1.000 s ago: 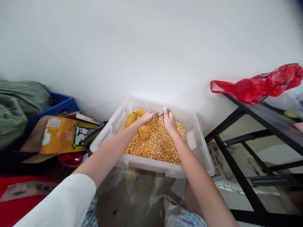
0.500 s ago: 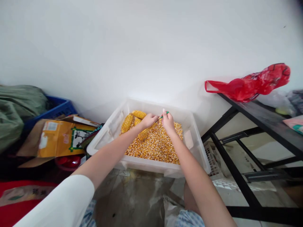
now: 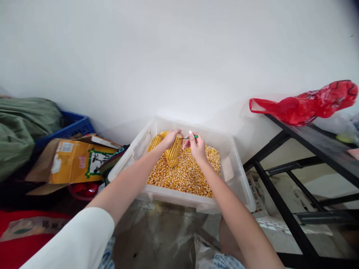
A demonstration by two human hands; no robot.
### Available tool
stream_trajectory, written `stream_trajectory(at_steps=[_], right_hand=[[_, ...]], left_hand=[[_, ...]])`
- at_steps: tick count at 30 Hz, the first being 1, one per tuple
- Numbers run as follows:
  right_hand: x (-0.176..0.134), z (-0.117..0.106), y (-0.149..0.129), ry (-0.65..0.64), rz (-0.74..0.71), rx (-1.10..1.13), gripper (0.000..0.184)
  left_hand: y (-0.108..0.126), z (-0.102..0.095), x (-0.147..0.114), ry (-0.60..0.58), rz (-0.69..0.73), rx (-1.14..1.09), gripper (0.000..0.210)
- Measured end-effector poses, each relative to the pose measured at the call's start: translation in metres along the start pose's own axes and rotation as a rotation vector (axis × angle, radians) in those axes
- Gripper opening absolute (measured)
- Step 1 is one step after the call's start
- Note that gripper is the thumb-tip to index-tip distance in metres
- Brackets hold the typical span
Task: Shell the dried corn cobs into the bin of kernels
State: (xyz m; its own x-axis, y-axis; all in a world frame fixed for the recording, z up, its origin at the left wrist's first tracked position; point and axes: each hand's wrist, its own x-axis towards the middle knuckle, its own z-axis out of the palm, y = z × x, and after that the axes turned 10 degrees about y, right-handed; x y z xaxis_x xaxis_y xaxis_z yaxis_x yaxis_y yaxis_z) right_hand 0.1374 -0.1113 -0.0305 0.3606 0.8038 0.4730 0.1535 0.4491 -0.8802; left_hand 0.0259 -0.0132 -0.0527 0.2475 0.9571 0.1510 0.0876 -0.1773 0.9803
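Note:
My left hand [image 3: 172,138] is closed around the upper end of a yellow corn cob [image 3: 173,154], which slants down toward me over the loose kernels. A tool with a green handle and thin dark shaft, like a screwdriver [image 3: 195,136], is gripped in my right hand [image 3: 198,147]. Its shaft points left and its tip meets the upper part of the cob; my left fingers partly hide the contact. More corn cobs [image 3: 155,142] lie left of my left hand, partly covered by it. Beneath both hands, loose corn kernels [image 3: 185,179] fill the bottom of a translucent plastic bin [image 3: 179,195].
Behind the bin rises a white wall [image 3: 179,59]. At left are an orange cardboard box [image 3: 75,162], a blue crate [image 3: 75,125] and a green sheet [image 3: 30,119]. On the right, a black metal-framed stand [image 3: 277,194] bears a red plastic bag [image 3: 305,104].
The cob in my left hand has swung steeper, its lower end toward me. The tool has turned from slanting to nearly level. The view has shifted slightly.

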Motion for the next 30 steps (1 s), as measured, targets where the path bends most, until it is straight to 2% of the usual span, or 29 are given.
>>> stream_trajectory(at_steps=[7,12,17,21,26,30], right_hand=[[-0.008,0.004,0.004,-0.025,-0.038,-0.074,0.032],[-0.009,0.006,0.006,-0.008,-0.07,-0.09,0.032],[-0.008,0.006,0.008,-0.031,-0.13,-0.155,0.033],[-0.009,0.006,0.01,-0.055,-0.186,-0.216,0.032],[-0.011,0.005,0.014,-0.087,-0.294,-0.343,0.029],[-0.009,0.006,0.017,-0.057,-0.315,-0.399,0.029]], left_hand=[[-0.003,-0.003,0.001,0.016,-0.065,-0.172,0.04],[-0.002,-0.004,0.002,-0.013,-0.164,-0.291,0.037],[-0.001,-0.003,0.002,0.026,-0.196,-0.355,0.032],[-0.002,-0.003,0.003,0.07,-0.157,-0.311,0.031],[-0.005,0.001,0.005,0.113,-0.042,-0.225,0.031],[-0.005,0.006,0.006,0.142,0.004,-0.18,0.032]])
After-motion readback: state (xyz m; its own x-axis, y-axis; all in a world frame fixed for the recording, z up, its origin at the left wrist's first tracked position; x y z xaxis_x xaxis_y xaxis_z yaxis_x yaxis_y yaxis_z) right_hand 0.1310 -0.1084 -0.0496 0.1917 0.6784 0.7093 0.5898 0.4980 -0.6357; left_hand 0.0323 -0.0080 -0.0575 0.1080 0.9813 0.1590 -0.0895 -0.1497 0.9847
